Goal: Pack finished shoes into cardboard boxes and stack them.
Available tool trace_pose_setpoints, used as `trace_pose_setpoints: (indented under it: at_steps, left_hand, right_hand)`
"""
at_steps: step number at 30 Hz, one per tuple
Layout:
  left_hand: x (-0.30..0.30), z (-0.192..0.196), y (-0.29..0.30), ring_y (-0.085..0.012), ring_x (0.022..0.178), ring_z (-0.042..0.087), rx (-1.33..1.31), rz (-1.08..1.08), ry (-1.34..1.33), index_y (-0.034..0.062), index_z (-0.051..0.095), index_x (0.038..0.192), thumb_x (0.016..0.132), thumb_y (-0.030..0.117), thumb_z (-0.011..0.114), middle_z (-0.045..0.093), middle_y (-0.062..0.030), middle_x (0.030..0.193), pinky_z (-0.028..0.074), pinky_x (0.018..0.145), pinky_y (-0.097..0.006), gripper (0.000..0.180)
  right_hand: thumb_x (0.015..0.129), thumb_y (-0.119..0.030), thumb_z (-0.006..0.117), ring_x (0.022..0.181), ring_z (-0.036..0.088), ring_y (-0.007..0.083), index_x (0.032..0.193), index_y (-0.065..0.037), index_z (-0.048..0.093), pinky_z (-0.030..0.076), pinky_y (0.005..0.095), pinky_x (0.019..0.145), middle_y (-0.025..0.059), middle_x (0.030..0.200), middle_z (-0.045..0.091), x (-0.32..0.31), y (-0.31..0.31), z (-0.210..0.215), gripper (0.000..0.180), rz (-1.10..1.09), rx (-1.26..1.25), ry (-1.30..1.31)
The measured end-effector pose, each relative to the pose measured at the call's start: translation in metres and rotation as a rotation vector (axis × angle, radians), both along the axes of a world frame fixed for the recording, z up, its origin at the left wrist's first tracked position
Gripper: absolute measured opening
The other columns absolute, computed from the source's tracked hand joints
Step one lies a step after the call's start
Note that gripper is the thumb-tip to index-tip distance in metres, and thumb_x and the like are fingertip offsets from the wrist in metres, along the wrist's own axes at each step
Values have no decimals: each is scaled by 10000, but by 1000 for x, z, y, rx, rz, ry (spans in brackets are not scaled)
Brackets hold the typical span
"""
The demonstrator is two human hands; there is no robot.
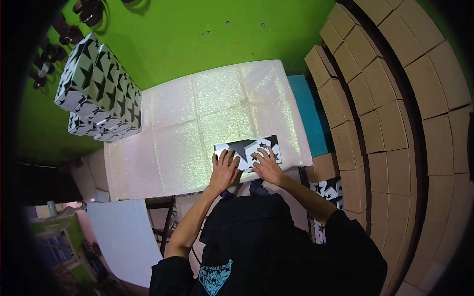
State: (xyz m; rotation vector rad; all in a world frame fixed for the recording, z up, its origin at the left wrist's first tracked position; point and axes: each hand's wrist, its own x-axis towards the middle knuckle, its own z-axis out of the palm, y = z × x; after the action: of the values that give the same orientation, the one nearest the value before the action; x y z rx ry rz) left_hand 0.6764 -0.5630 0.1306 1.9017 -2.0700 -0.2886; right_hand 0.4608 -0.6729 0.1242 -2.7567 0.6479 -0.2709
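A white cardboard box (241,147) printed with black and grey stars lies near the front edge of the table, on a shimmering white cloth (180,133). My left hand (225,168) rests on the box's near left part, fingers spread. Toward its right end, my right hand (267,167) lies on the same box with its fingers apart too. Both palms face down; the thumbs come close to the near edge of the box, between the hands. What is inside the box cannot be seen.
Star-printed boxes (106,81) stand stacked at the table's far left corner. Rows of brown cardboard boxes (380,89) line the right side. Belts (91,12) hang on the green wall (197,44). A pale board (123,237) sits at lower left.
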Motion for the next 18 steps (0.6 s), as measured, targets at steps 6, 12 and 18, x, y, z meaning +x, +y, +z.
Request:
trace_pose_setpoints:
  at_steps: [6, 12, 18]
  left_hand:
    - [-2, -8, -6, -399, 1403, 325, -67, -7, -31, 93, 526, 1358, 874, 291, 709, 398, -174, 1479, 219, 1134, -653, 554]
    - [-8, -5, -10, -430, 1439, 250, 83, 125, -34, 101, 502, 1403, 828, 277, 765, 300, -205, 1544, 209, 1108, -708, 656]
    - [-7, -5, -13, -429, 1440, 249, 80, 108, -40, 105, 499, 1409, 813, 277, 774, 295, -208, 1545, 210, 1108, -702, 679]
  right_hand:
    - [837, -274, 732, 1345, 392, 351, 922, -62, 687, 208, 647, 1136, 103, 1273, 548, 2, 1, -2, 232, -11, 2, 2]
    - [800, -282, 768, 1338, 382, 370, 1007, -61, 642, 205, 665, 1122, 114, 1280, 520, 6, 4, -2, 328, -44, 40, -32]
    - [708, -269, 843, 1337, 374, 388, 1168, -59, 566, 211, 689, 1107, 130, 1319, 467, 8, 12, -9, 577, -98, 28, 13]
